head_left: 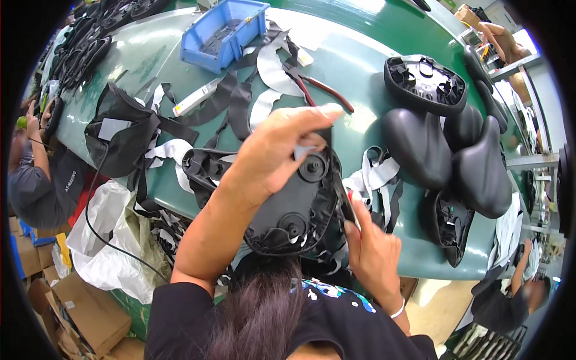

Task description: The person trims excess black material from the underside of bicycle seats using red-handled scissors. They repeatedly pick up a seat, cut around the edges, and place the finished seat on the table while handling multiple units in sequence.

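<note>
In front of me, at the near edge of the table, lies a black bicycle saddle [276, 201] with its underside up. Its black cover edge is gathered around the rim. My left hand [270, 144] reaches over the saddle's far part, fingers closed in a pinch on cover trim, with a light grey piece [307, 144] showing under them. At the saddle's right side my right hand [373, 243] is closed around a slim tool with a red part [350, 195]. Its dark narrow end lies along the rim; its exact kind is hidden.
Red-handled pliers [321, 87], black and white offcuts [240, 99] and a blue bin [210, 51] lie beyond. Finished saddles [420, 144] are stacked at right. A black mesh pouch [120, 129] sits left, with a cable hanging past a white sack [108, 234]. Other people work at both sides.
</note>
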`<state>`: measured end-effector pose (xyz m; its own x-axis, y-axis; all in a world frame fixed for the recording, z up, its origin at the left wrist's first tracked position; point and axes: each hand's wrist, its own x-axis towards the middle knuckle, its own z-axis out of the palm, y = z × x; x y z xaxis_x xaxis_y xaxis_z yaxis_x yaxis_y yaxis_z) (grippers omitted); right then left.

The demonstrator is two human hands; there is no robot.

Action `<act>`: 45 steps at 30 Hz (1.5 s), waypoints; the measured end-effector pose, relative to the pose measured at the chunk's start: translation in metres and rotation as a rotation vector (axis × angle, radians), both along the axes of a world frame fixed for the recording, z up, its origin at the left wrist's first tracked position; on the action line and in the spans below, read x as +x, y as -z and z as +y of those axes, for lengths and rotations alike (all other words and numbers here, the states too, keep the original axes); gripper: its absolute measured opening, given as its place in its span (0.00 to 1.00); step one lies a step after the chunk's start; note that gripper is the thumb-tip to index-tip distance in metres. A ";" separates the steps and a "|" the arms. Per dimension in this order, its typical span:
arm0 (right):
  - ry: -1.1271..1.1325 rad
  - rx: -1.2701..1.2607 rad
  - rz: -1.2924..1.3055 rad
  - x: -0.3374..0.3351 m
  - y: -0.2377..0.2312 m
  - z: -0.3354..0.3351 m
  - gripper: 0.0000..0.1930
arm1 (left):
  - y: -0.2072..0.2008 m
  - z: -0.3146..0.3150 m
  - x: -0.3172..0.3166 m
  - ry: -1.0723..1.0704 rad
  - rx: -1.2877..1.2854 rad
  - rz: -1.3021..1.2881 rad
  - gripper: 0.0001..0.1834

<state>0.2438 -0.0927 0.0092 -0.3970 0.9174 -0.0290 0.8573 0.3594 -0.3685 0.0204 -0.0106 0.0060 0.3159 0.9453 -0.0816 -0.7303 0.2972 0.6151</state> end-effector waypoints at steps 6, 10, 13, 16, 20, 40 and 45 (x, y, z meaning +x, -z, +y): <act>-0.007 -0.084 0.007 0.004 -0.014 -0.018 0.22 | -0.003 -0.003 -0.003 -0.536 0.043 -0.277 0.08; -0.111 0.075 -0.032 0.011 -0.013 0.008 0.22 | -0.030 -0.011 -0.005 -0.314 0.326 0.870 0.09; -0.138 0.161 -0.143 0.013 -0.017 0.035 0.19 | -0.021 -0.020 0.004 -0.283 0.996 1.895 0.10; -0.171 0.195 -0.170 0.000 -0.022 0.045 0.19 | 0.010 -0.009 0.003 -0.333 1.202 1.899 0.09; -0.111 0.049 -0.206 0.009 -0.031 0.002 0.23 | 0.025 0.004 -0.008 -0.769 0.799 1.767 0.09; -0.373 0.102 -0.390 0.051 -0.049 0.043 0.23 | -0.034 -0.032 -0.069 -0.420 0.463 -0.219 0.19; -0.384 0.130 -0.336 0.054 -0.052 0.050 0.26 | -0.034 -0.020 -0.028 -0.079 0.806 1.542 0.11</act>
